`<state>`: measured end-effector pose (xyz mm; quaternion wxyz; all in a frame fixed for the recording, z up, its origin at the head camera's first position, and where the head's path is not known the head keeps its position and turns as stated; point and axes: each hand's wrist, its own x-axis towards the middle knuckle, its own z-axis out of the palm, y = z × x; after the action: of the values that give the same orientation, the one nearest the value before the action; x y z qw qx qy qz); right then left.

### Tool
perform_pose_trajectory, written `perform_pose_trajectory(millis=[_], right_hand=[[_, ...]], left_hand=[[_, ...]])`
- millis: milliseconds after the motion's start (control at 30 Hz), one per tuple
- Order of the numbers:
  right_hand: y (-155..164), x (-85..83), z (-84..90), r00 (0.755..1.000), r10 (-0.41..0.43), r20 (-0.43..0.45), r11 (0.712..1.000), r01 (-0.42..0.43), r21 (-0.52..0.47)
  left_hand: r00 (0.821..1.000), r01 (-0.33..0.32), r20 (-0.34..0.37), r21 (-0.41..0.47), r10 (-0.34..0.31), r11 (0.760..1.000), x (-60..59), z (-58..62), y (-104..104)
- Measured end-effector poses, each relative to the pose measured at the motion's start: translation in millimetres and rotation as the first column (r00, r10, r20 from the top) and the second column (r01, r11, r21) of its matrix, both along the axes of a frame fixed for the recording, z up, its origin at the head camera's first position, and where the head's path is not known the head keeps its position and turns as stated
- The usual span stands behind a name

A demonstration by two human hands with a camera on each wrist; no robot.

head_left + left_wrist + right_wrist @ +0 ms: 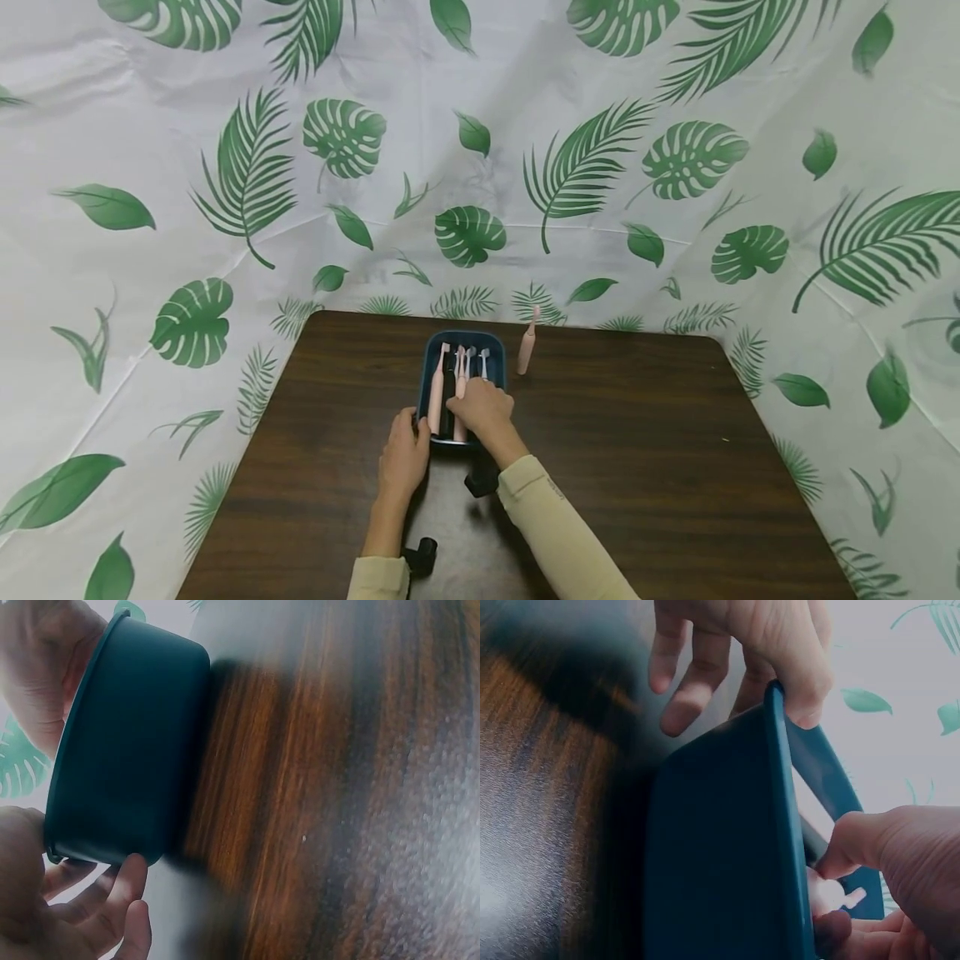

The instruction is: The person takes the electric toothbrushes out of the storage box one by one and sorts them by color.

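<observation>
A dark blue tray (498, 342) stands on the table with several electric toothbrushes lying in it side by side. My left hand (403, 454) grips its near left edge; in the right wrist view the left thumb (804, 705) hooks over the rim while the other fingers stay outside. Reaching into the tray, my right hand (483, 408) pinches a pink toothbrush (823, 892) between thumb and fingers. Left of that one lie a black toothbrush (448, 400) and another pink toothbrush (436, 398). White brush heads (484, 357) show at the right, their handles hidden by my hand.
One more pink electric toothbrush (527, 348) stands upright on the brown wooden table (637, 433), just right of the tray. A white curtain with green leaves (420, 150) hangs behind the table's back edge. Black wrist cameras (480, 482) sit under both wrists.
</observation>
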<state>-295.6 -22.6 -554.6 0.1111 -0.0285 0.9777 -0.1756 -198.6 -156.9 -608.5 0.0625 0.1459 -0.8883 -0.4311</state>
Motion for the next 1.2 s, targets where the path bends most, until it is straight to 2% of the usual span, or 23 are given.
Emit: perform_pose_trajectory(millis=[333,800,1200], right_hand=[[-4,6.8,5.3,0.999,-0.004,0.049,0.998,0.000,0.067],[-5,14.5,-3.0,1.000,-0.024,-0.005,0.999,0.024,-0.027],[1,17.9,-6.1,0.999,-0.035,-0.017,0.999,0.035,0.003]], left_hand=[[1.000,-0.012,0.004,0.030,0.012,0.999,-0.4,-1.9,-1],[1.000,-0.017,-0.014,0.046,0.018,0.999,-0.6,-2.1,-1],[1.000,-0.005,0.003,0.054,0.005,0.999,-0.9,-2.5,6]])
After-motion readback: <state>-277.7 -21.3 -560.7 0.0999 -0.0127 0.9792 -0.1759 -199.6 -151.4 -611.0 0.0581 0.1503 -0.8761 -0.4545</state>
